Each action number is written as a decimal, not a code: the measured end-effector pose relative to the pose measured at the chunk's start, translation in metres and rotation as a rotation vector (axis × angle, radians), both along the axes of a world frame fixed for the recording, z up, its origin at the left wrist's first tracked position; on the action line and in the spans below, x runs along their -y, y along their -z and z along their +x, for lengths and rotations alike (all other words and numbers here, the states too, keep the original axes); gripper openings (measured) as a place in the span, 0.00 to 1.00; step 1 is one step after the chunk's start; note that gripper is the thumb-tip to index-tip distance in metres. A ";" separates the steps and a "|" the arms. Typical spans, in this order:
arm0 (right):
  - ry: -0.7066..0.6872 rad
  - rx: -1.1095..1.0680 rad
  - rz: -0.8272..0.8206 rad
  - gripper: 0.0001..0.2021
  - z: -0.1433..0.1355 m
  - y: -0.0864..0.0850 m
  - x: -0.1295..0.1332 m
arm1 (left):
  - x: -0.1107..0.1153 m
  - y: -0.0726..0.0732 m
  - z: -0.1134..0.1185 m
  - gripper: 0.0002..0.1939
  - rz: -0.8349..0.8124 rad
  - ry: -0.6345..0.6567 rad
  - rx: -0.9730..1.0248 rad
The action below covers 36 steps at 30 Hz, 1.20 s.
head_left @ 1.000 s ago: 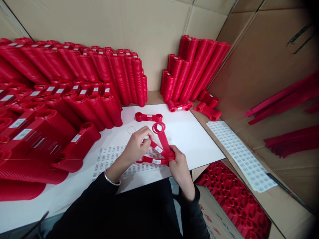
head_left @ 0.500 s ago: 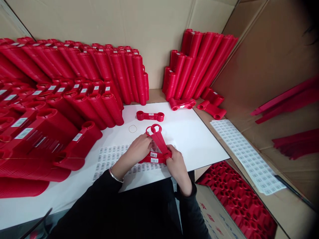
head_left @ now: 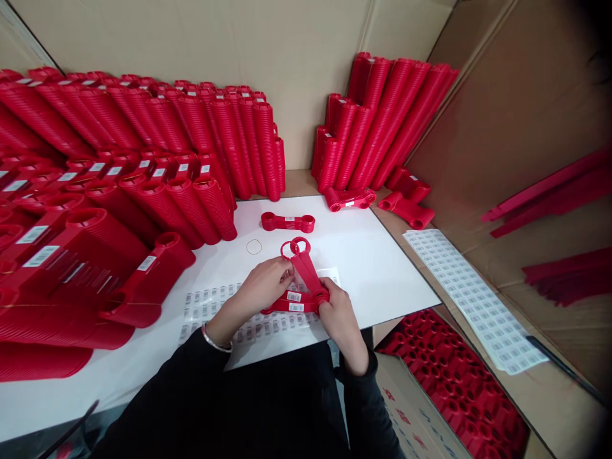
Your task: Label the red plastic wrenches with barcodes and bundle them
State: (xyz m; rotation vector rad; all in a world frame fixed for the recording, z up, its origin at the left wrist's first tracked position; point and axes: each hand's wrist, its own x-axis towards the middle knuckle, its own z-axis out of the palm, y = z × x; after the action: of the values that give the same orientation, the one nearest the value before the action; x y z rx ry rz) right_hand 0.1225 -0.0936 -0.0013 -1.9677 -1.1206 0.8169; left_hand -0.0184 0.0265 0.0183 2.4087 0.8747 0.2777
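Note:
My right hand is closed on the right end of several flat red cardboard pieces with round holes at their ends. They are fanned out, two pointing up and away, the lower ones lying across with white barcode labels on them. My left hand, a bracelet at its wrist, has its fingertips pinched together just left of the upward pieces; anything between them is too small to make out. Beneath both hands lies a sheet of barcode labels, partly covered.
On the white table lie a small red stack and a rubber band. Tall red stacks line the left and back. At right are another label sheet and, lower, a carton of red pieces.
My left hand has drawn slightly left from the upward red pieces, its fingertips now showing. The right hand and the fanned pieces have hardly moved.

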 end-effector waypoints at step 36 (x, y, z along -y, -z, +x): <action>-0.018 0.101 -0.008 0.21 -0.017 -0.025 -0.001 | 0.005 -0.023 -0.005 0.09 -0.514 -0.078 0.359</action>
State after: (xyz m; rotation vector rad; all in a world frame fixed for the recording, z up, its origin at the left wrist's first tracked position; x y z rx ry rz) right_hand 0.1053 -0.0929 0.0239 -2.0274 -1.1962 0.7392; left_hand -0.0237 0.0217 0.0416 1.7845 0.7624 0.4390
